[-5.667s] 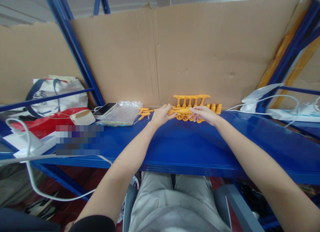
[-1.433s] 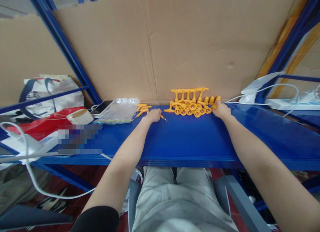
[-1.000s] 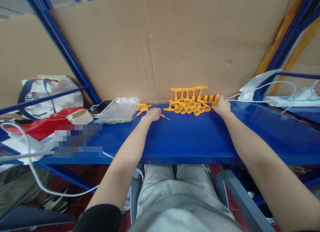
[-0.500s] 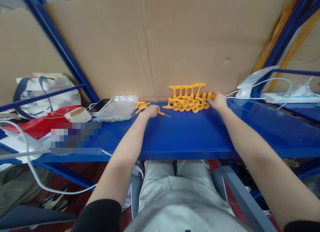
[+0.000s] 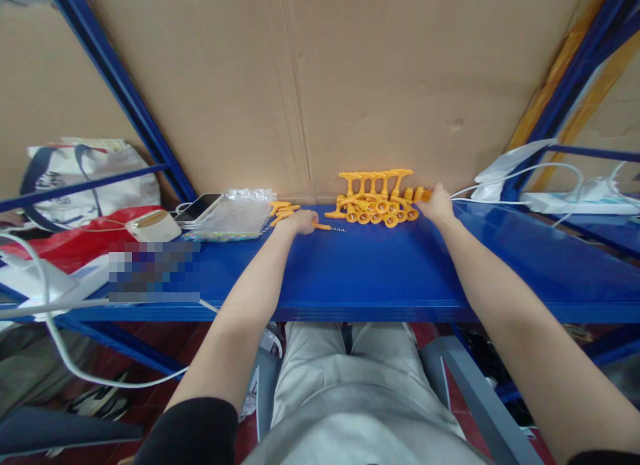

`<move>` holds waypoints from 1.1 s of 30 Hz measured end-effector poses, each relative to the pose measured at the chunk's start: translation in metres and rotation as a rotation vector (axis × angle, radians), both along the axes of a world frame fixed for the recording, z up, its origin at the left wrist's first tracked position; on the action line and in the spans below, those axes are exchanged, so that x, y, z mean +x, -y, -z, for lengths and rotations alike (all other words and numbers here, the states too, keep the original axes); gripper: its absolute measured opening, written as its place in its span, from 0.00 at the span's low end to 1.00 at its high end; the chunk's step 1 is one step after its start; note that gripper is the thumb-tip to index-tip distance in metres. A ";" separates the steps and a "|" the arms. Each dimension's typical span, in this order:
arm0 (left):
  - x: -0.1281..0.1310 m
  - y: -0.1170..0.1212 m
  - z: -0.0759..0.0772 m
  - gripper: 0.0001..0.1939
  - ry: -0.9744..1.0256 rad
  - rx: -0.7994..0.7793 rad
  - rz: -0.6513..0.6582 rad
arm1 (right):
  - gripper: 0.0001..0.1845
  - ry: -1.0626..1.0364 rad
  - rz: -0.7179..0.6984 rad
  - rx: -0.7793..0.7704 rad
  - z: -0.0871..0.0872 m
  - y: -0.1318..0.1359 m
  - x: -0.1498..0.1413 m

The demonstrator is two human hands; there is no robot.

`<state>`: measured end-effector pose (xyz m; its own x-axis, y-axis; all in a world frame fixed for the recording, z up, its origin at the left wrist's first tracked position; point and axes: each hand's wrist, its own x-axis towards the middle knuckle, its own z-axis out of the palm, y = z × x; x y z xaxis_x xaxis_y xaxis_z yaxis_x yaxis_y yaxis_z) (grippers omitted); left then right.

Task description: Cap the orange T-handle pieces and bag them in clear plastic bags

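Observation:
In my left hand [image 5: 303, 222] is a yellow corkscrew [image 5: 323, 226], gripped with its metal spiral pointing right. Several more yellow corkscrew parts [image 5: 283, 210] lie just behind that hand. My right hand [image 5: 439, 205] has its fingers closed on a yellow cup-shaped corkscrew sleeve [image 5: 426, 195], at the right end of the row; the fingers partly hide it. Left of it two more sleeves [image 5: 409, 193] stand near a stack of assembled yellow corkscrews [image 5: 383, 206], with T-shaped handles at the back and round open ends facing me.
Everything lies on a blue shelf [image 5: 370, 271] against a cardboard wall [image 5: 400, 78]. To the left are a plastic bag [image 5: 235, 215], a phone [image 5: 200, 208], a red bag [image 5: 90, 241] and a white cable [image 5: 60, 345]. A power strip [image 5: 580, 201] sits at the right.
The corkscrew in my left hand has turned slightly, its spiral now pointing more level to the right. My right hand stays at the sleeve. The view has shifted a little.

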<state>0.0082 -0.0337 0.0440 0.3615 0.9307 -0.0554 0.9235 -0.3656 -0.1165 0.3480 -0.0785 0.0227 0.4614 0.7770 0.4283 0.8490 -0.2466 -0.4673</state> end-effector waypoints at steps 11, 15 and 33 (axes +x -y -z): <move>0.000 0.005 -0.003 0.23 -0.025 -0.025 -0.030 | 0.22 0.025 -0.021 0.022 0.002 -0.004 0.004; -0.001 0.004 -0.004 0.23 -0.031 -0.039 -0.023 | 0.21 0.013 -0.021 0.026 0.002 -0.005 0.004; -0.005 -0.008 0.006 0.18 0.238 0.225 0.028 | 0.18 -0.021 -0.108 0.171 0.019 -0.021 0.017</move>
<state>0.0037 -0.0258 0.0379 0.3652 0.8997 0.2393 0.9244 -0.3808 0.0208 0.3653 -0.0573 0.0033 0.3899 0.7391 0.5493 0.8558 -0.0705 -0.5125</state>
